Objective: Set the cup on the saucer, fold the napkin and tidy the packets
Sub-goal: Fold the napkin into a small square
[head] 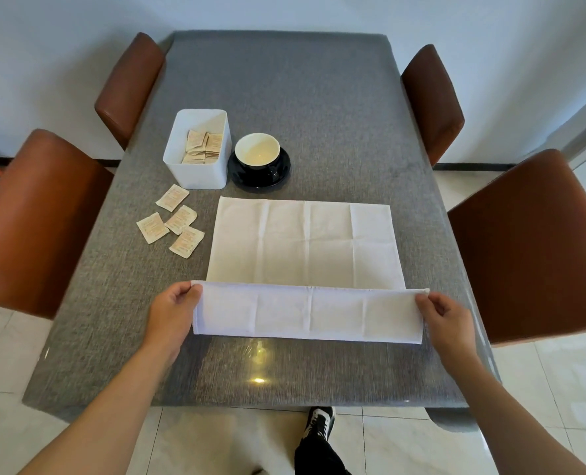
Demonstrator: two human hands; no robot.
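Observation:
A white napkin [305, 241] lies spread on the grey table, its near edge lifted and turned over toward the far side. My left hand [175, 306] pinches the near left corner and my right hand [442, 313] pinches the near right corner. A cup [257, 149], black outside and cream inside, stands upright on a black saucer [240, 178] behind the napkin. Left of the saucer is a white box [195, 173] with several beige packets inside. Several more packets [173, 219] lie loose on the table, in front of the box and left of the napkin.
The grey table [284, 90] stretches away from me. Brown chairs flank it: two on the left [34, 214] [130, 84] and two on the right [531, 245] [432, 101]. Below the table's near edge a foot in a dark shoe [319, 423] rests on the tiled floor.

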